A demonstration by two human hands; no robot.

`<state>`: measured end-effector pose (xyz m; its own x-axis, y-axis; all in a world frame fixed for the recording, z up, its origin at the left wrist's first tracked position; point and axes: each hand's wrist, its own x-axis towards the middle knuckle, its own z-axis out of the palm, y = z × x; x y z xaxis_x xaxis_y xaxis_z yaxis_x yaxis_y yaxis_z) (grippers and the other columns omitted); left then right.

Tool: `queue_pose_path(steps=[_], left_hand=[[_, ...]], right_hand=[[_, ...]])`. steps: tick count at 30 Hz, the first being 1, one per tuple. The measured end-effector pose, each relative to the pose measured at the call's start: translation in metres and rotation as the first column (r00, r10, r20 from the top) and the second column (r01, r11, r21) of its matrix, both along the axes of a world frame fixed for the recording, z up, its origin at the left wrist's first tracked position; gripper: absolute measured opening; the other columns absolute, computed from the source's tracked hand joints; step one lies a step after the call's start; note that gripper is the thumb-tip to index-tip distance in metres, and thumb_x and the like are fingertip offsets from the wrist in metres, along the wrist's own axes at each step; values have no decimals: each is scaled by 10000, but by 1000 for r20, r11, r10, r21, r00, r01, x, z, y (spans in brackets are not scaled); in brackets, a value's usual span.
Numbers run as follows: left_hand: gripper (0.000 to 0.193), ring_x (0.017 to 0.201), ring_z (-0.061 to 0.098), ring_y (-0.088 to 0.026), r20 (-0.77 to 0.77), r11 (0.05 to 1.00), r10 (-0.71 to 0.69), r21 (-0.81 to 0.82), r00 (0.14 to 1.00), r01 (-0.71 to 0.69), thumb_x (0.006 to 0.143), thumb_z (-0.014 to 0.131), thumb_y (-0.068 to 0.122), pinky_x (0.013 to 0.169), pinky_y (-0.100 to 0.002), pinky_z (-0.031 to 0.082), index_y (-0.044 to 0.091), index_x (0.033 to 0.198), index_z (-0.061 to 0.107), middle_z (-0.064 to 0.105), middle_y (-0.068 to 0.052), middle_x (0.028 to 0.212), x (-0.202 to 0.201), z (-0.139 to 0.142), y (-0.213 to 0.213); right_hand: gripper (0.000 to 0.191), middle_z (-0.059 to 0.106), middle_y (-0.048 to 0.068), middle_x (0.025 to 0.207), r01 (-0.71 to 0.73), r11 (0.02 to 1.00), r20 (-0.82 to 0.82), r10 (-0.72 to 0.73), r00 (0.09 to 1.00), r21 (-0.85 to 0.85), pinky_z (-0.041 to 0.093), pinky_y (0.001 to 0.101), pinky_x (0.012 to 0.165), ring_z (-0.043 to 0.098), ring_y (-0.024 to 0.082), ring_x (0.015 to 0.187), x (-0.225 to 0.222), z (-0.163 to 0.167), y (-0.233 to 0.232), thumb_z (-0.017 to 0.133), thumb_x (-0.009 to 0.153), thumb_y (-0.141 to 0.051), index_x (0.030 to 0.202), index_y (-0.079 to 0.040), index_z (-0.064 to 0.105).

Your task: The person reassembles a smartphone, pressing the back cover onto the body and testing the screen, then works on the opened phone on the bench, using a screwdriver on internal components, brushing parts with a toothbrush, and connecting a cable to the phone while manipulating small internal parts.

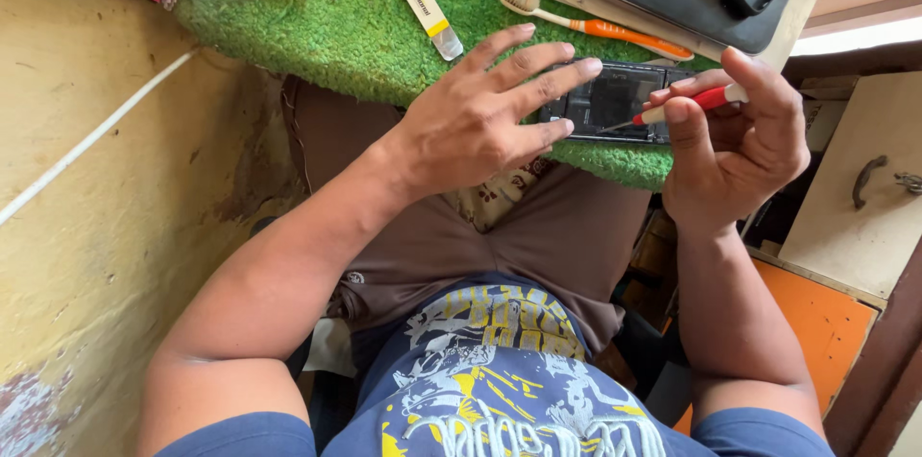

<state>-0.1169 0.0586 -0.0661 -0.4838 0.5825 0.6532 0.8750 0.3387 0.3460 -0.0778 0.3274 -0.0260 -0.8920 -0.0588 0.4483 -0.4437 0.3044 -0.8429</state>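
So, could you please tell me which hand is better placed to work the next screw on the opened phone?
The right hand: it pinches the red-handled screwdriver, whose tip is at the opened phone. The left hand lies spread over the phone's other end, seemingly steadying it on the green mat.

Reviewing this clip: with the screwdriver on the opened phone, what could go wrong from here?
1. The red screwdriver tip sits inside the opened phone; a slip could gouge its parts.
2. The phone lies near the green mat edge over the lap, steadied only by left hand fingertips; it might slide off.
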Motion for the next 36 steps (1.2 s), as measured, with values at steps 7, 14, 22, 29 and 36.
queue_pose_path(steps=[7,14,22,29,36], left_hand=[[105,1411,543,-248,-130,999,-27,-23,991,24,989,718,151,1236,-466,387,101,1052,786,589,-84,1522,2,-4,-1],[66,1386,558,-253,-142,997,-68,37,988,74,954,700,118,1217,-453,416,86,982,750,590,-94,1504,-1,-1,-8],[109,1365,565,-239,-146,999,-41,-7,988,41,975,697,159,1216,-451,405,122,1051,765,617,-91,1449,-1,-1,-12],[113,1360,563,-237,-135,998,-52,-25,989,49,974,694,152,1230,-451,383,128,1054,770,617,-87,1432,-1,0,-12],[108,1345,566,-247,-112,998,-55,-19,992,53,965,696,143,1210,-444,400,120,1053,756,630,-85,1398,-1,1,-14]], right_hand=[[309,699,170,1050,7,1000,44,-7,999,-5,659,313,835,734,187,920,1,5,3,730,1145,67,1395,34,552],[307,700,165,1035,-21,1000,66,22,998,-17,655,327,855,725,190,920,2,8,5,733,1130,87,1381,39,564],[310,697,161,1035,-40,997,106,47,993,-69,663,345,841,732,200,900,1,14,5,709,1125,92,1389,38,556],[314,691,154,1021,-37,997,14,38,999,-73,615,281,654,691,171,747,-19,31,25,617,1187,-39,1469,-1,485],[138,617,120,917,79,910,-2,-86,996,407,426,295,603,508,181,638,-84,36,62,614,1174,-8,1299,30,569]])
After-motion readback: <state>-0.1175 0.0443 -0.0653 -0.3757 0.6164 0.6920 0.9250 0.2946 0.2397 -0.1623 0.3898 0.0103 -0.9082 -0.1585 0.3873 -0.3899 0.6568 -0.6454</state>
